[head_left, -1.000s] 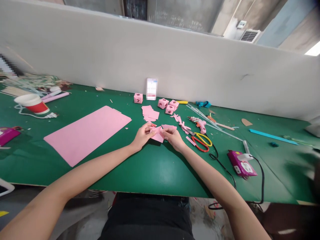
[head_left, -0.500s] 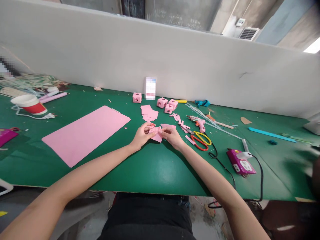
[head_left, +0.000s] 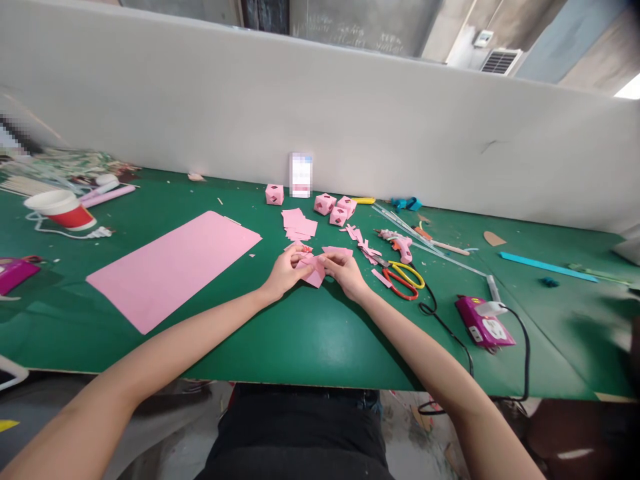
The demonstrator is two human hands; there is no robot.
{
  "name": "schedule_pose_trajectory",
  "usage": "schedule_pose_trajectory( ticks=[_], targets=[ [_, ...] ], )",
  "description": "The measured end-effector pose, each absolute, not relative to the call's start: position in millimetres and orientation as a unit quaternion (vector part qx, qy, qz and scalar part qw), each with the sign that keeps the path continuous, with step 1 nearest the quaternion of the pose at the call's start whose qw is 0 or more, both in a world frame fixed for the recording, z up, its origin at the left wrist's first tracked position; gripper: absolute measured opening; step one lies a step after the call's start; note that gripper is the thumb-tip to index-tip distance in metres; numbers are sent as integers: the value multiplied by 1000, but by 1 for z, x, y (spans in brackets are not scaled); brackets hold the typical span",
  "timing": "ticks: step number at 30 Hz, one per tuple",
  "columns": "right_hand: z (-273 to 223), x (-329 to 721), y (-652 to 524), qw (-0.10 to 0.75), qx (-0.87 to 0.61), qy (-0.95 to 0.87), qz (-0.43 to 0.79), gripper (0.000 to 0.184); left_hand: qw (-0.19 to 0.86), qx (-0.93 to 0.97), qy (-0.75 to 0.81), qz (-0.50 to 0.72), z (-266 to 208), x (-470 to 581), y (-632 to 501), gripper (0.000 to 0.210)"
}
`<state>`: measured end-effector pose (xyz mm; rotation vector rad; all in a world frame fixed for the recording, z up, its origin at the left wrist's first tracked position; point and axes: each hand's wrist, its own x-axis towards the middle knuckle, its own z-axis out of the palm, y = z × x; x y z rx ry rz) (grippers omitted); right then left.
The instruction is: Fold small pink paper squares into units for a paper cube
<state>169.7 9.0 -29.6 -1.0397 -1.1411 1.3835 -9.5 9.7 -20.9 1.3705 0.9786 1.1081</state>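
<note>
Between my two hands is a small pink piece of paper (head_left: 313, 274), its lower corner pointing toward me. My left hand (head_left: 286, 275) is closed on its left side, thumb on top. My right hand (head_left: 345, 272) pinches the upper right edge with thumb and forefinger. Just beyond my fingers lie cut pink paper squares (head_left: 299, 225), loosely stacked. Past those stand several pink folded paper cubes with dark diamond-shaped openings, one cube (head_left: 275, 195) apart at the left and a cluster (head_left: 325, 204) at the right.
A large pink sheet (head_left: 175, 270) covers the table's left part. To the right lie paper scraps (head_left: 367, 250), scissors (head_left: 406, 279) with red and yellow handles, a pink glue gun (head_left: 400, 247) and a purple box (head_left: 484, 323) with a plugged cable. A paper cup (head_left: 63, 210) lies far left.
Both hands stay in nearly the same place, still holding the pink paper piece. The view has shifted very slightly; the things on the table have not moved.
</note>
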Motion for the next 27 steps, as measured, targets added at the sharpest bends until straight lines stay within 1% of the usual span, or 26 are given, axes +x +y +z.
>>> schedule_pose_trajectory(
  ticks=[11, 15, 21, 27],
  targets=[
    [-25, 169, 7, 519, -428, -452, 586, 37, 517, 596, 406, 461, -23, -9, 12, 46],
    [-24, 169, 7, 514, -420, -444, 602, 42, 528, 585, 399, 469, -22, -9, 12, 48],
    [-27, 167, 6, 528, -442, -473, 550, 40, 529, 588, 403, 461, -22, -10, 11, 48],
    [-28, 167, 4, 530, -441, -486, 537, 37, 524, 596, 401, 457, -24, -11, 13, 49]
  ],
)
